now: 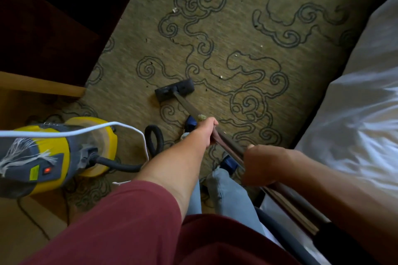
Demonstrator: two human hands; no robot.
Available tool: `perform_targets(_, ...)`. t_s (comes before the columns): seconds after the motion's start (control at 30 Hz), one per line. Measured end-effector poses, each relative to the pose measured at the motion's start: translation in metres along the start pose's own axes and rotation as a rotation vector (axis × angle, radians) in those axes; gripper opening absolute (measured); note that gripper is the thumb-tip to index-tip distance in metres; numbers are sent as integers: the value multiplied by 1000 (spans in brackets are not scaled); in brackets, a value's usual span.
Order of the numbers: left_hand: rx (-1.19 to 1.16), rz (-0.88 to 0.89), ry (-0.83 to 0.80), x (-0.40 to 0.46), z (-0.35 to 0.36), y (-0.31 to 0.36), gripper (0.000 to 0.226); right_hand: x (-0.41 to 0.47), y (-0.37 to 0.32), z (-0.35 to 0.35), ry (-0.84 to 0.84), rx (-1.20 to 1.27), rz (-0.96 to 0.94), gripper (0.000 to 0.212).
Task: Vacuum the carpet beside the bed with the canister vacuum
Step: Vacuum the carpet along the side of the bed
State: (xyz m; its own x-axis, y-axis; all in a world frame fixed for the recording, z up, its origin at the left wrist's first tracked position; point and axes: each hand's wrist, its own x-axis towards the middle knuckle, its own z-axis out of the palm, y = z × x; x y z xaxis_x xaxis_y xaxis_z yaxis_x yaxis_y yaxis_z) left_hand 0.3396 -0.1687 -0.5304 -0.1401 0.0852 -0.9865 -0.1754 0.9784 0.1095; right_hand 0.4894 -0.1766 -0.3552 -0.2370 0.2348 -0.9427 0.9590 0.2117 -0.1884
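Observation:
A yellow and grey canister vacuum (64, 153) stands at the left, its black hose (154, 137) looping toward me. The metal wand (189, 105) runs from my hands down to a black floor head (174, 90) resting on the olive carpet (237, 28) with dark swirl patterns. My left hand (204, 131) is shut around the wand midway. My right hand (265, 163) grips the wand higher up, close to my body. Small white crumbs (221, 76) lie on the carpet ahead of the floor head.
The bed with white sheets (355, 114) fills the right side. Dark wooden furniture (53, 28) stands at the upper left, with a light wood edge (43, 84) below it. A white cord (97, 129) drapes over the vacuum. My blue shoes and jeans are below the wand.

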Motion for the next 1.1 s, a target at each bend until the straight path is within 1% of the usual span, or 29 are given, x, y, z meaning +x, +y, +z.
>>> perform_targets(0.13,33,10,-12,-19,18,3,22,-20,15,-4,-37,71,12,46)
perform_targets(0.27,34,106,-11,-36,33,48,14,-33,23,-35,3,87,41,50)
perform_targets(0.37,54,186,-16,-43,34,104,17,-32,21,-76,63,102,53,51)
perform_targets(0.43,63,242,-10,-37,28,150,16,-20,14,-112,93,125,37,49)
perform_targets(0.53,102,288,6,-19,10,224,11,12,-4,-170,159,147,19,32)
perform_targets(0.57,102,291,2,-10,3,248,8,24,-11,-190,185,141,24,28)
perform_targets(0.6,109,291,8,-1,-5,274,7,39,-19,-212,203,144,31,29)
perform_targets(0.67,135,293,11,17,-20,318,13,64,-34,-250,209,160,33,33)
perform_targets(0.7,149,290,13,29,-29,341,15,79,-42,-269,205,165,31,31)
perform_targets(0.83,182,270,49,68,-58,410,9,129,-66,-338,195,184,28,30)
perform_targets(0.97,223,183,32,103,-69,435,8,161,-79,-365,168,209,25,32)
perform_targets(1.03,233,153,42,109,-72,439,11,166,-82,-368,174,216,49,47)
perform_targets(1.1,245,150,37,106,-73,440,18,159,-83,-370,143,224,70,50)
